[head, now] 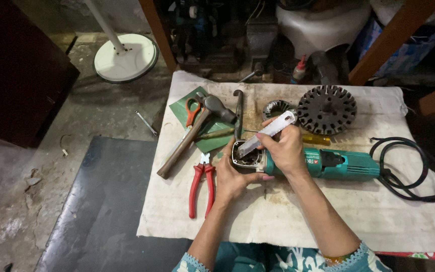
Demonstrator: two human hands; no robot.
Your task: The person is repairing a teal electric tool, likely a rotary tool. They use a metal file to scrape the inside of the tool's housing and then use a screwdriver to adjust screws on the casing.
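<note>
A teal power tool body (346, 163) lies on a white cloth (288, 211), its open front end pointing left. My left hand (233, 176) cups that open end from below. My right hand (284, 146) rests over the tool's housing and holds a flat grey metal strip (268, 132), angled so its lower tip sits inside the opening. The tool's black cord (404, 174) coils at the right.
On the cloth lie red-handled pliers (201, 184), a wooden-handled hammer (190, 133), orange scissors (192, 110), a yellow-handled screwdriver (315, 138), a slotted black metal disc (327, 109) and a smaller ring (276, 108). A white fan base (125, 58) stands on the floor.
</note>
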